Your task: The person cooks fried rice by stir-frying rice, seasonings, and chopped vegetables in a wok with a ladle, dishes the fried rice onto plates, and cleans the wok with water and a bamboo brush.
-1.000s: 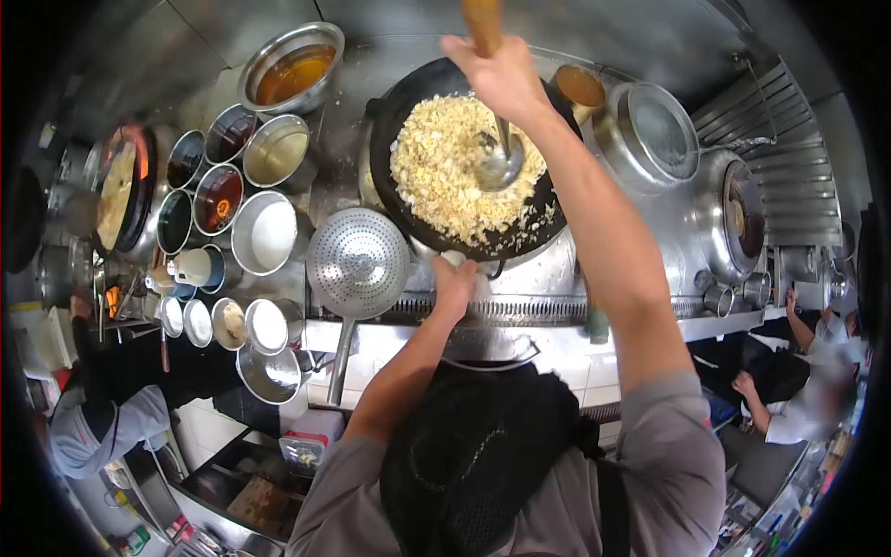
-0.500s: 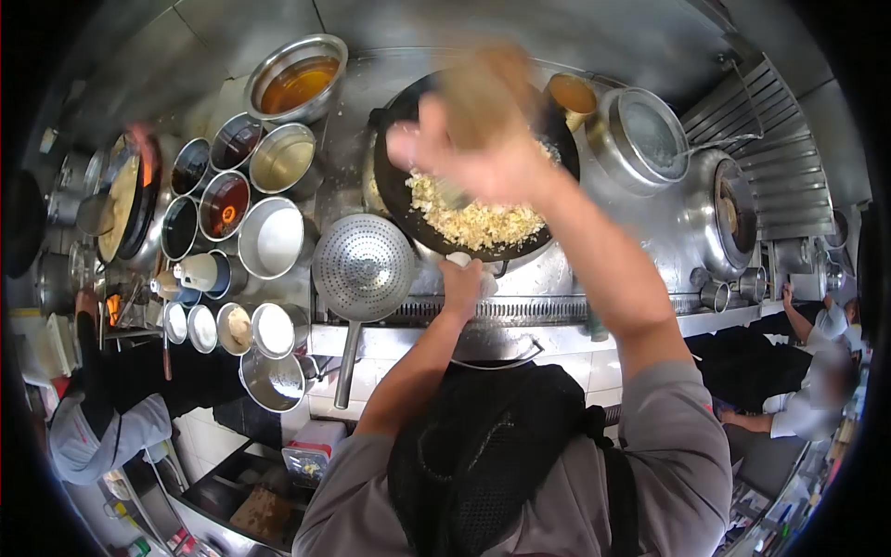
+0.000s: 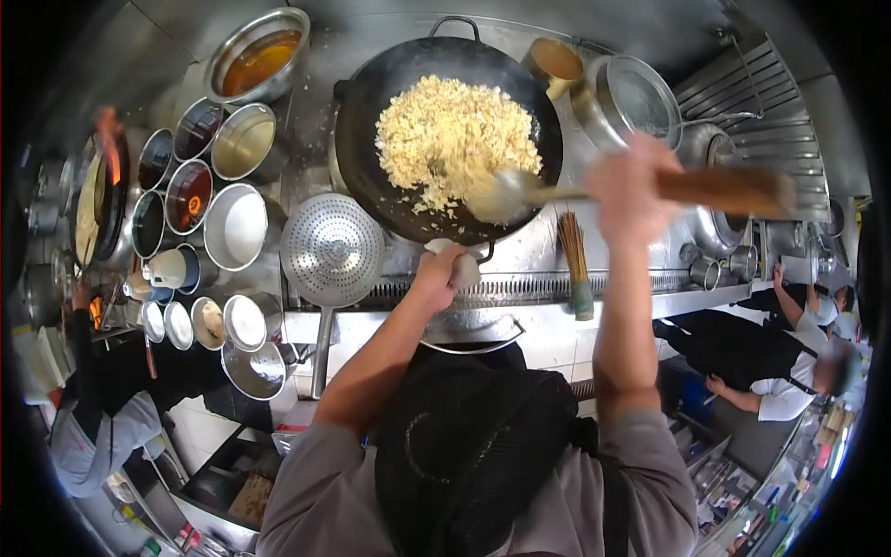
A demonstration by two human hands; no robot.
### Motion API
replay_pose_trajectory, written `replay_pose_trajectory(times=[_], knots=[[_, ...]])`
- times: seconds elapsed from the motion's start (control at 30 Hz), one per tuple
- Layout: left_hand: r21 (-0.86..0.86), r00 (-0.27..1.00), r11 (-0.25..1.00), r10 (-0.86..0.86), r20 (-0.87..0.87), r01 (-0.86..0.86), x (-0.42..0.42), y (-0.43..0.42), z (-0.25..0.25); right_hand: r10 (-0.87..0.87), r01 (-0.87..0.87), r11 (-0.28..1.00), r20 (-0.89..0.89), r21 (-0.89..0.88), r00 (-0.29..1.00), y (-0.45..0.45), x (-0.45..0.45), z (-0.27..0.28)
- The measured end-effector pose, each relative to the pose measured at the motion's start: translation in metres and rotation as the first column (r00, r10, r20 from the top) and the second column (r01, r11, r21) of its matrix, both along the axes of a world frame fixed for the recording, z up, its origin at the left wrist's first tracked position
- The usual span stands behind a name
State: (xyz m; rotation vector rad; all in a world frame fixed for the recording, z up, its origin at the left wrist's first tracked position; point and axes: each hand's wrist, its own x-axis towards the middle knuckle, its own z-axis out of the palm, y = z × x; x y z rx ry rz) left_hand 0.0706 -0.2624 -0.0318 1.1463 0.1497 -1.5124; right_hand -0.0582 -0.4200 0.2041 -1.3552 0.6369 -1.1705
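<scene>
My right hand [image 3: 636,190] is closed round the wooden handle of a metal ladle [image 3: 515,193], blurred by motion. The ladle's bowl rests among the yellow-white chopped food or rice [image 3: 455,130] at the lower right inside a large black wok [image 3: 367,102]. At the wok's near rim, my left hand [image 3: 438,277] grips a pale cloth [image 3: 465,270] beside the near loop handle. A round perforated strainer [image 3: 332,249] lies left of my left hand, its handle pointing toward me.
Metal pots of liquids and powders stand left, near a bowl of amber liquid [image 3: 262,61]. A bamboo brush [image 3: 577,269] is right of the wok, with a lidded-looking pot [image 3: 640,102] behind. Co-workers are at far left [image 3: 107,436] and far right [image 3: 784,390].
My right hand has moved from above the wok to its right side, swinging the ladle handle sideways. The food is gathered more centrally. My left hand stays at the near rim; the view has shifted.
</scene>
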Motion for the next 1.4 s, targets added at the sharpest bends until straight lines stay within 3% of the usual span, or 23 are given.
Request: replay_pose_trajectory(times=[0.07, 0.13, 0.17, 0.2, 0.27, 0.33, 0.4, 0.47, 0.53, 0.67, 0.73, 0.8, 0.93, 0.97, 1.03, 1.07, 1.13, 1.17, 1.2, 1.27, 1.33, 1.37, 1.4], knots=[[-0.004, 0.999, 0.999, 0.043, 0.015, -0.043, 0.008, -0.010, 0.017, -0.122, 0.123, 0.992, 0.032, -0.036, 0.992, -0.045, -0.020, -0.095], [-0.087, 0.999, 0.996, -0.039, -0.025, 0.037, 0.009, -0.008, 0.007, -0.557, 0.430, 0.706, -0.066, -0.563, 0.828, -0.025, 0.044, -0.100], [-0.056, 0.999, 0.998, 0.019, 0.030, -0.017, 0.008, -0.009, 0.007, -0.253, 0.256, 0.960, 0.040, -0.114, 0.967, -0.018, 0.055, -0.072], [-0.018, 0.994, 0.997, 0.070, 0.081, -0.069, 0.005, -0.003, 0.008, -0.362, 0.339, 0.919, -0.094, -0.200, 0.927, -0.032, 0.049, -0.053], [-0.015, 0.993, 0.996, 0.085, 0.081, -0.084, 0.005, 0.000, 0.023, -0.485, 0.482, 0.873, -0.022, -0.072, 0.874, -0.042, 0.028, 0.013], [0.000, 0.990, 0.993, 0.121, 0.076, -0.122, 0.007, -0.002, 0.019, -0.426, 0.430, 0.901, 0.063, -0.060, 0.902, -0.079, 0.008, 0.004], [-0.009, 0.990, 0.996, 0.084, -0.113, -0.085, 0.008, -0.014, -0.007, -0.427, 0.419, 0.904, 0.180, 0.081, 0.886, -0.089, 0.051, -0.026], [-0.117, 0.989, 0.982, 0.143, -0.037, -0.147, 0.003, -0.013, -0.001, -0.259, 0.260, 0.965, 0.193, 0.022, 0.947, -0.079, 0.093, -0.043], [-0.084, 0.975, 0.974, 0.205, -0.085, -0.212, -0.002, -0.007, 0.004, -0.043, 0.043, 0.999, -0.026, -0.013, 0.999, -0.066, 0.109, -0.014], [-0.086, 0.983, 0.979, 0.185, -0.022, -0.186, 0.002, -0.014, -0.012, -0.157, 0.119, 0.972, -0.181, -0.205, 0.971, -0.053, 0.124, 0.079], [-0.006, 0.975, 0.986, 0.164, -0.151, -0.167, 0.004, -0.014, -0.004, -0.011, 0.040, 0.989, 0.194, -0.145, 0.981, -0.062, 0.124, 0.087], [-0.036, 0.974, 0.986, 0.157, -0.166, -0.165, 0.005, -0.009, -0.014, -0.158, 0.108, 0.968, -0.215, -0.228, 0.964, -0.082, 0.147, -0.002], [-0.090, 0.992, 0.989, 0.117, -0.052, -0.121, 0.003, 0.000, -0.006, 0.097, -0.167, 0.980, -0.478, -0.106, 0.873, -0.058, 0.151, 0.038], [-0.102, 0.993, 0.988, 0.111, -0.037, -0.114, 0.006, -0.008, -0.001, 0.091, -0.166, 0.979, -0.469, -0.120, 0.879, -0.054, 0.149, 0.061], [-0.086, 0.991, 0.990, 0.109, -0.079, -0.116, 0.008, -0.011, 0.009, 0.001, -0.031, 0.947, -0.094, -0.321, 0.996, -0.039, 0.141, 0.088], [-0.058, 0.985, 0.991, 0.109, -0.130, -0.118, 0.008, -0.010, 0.016, 0.006, -0.032, 0.944, -0.082, -0.327, 0.997, -0.048, 0.146, 0.069], [-0.019, 0.975, 0.979, 0.201, -0.091, -0.203, -0.018, 0.018, 0.045, 0.139, -0.132, 0.988, 0.086, -0.085, 0.987, -0.058, 0.147, -0.002], [-0.004, 0.960, 0.961, 0.277, -0.045, -0.277, -0.032, 0.027, 0.065, 0.029, -0.071, 0.988, -0.292, -0.134, 0.956, -0.038, 0.132, -0.009], [-0.044, 0.936, 0.935, 0.353, 0.013, -0.352, -0.029, 0.010, 0.078, -0.025, -0.110, 0.945, -0.401, -0.309, 0.916, -0.032, 0.119, -0.004], [-0.101, 0.968, 0.963, 0.250, 0.001, -0.249, -0.010, -0.017, 0.061, -0.096, 0.024, 0.881, -0.128, -0.473, 0.987, -0.020, 0.104, -0.004], [-0.017, 0.985, 0.986, 0.168, -0.048, -0.169, -0.049, 0.054, 0.033, 0.088, -0.145, 0.979, -0.343, -0.144, 0.935, -0.033, 0.083, 0.008], [-0.061, 0.980, 0.979, 0.197, -0.004, -0.197, -0.056, 0.058, 0.037, 0.167, -0.185, 0.982, -0.265, -0.047, 0.950, -0.022, 0.072, 0.029], [-0.132, 0.972, 0.966, 0.231, 0.044, -0.223, -0.057, 0.048, 0.045, 0.145, -0.165, 0.979, -0.162, -0.118, 0.976, -0.012, 0.059, 0.059]])
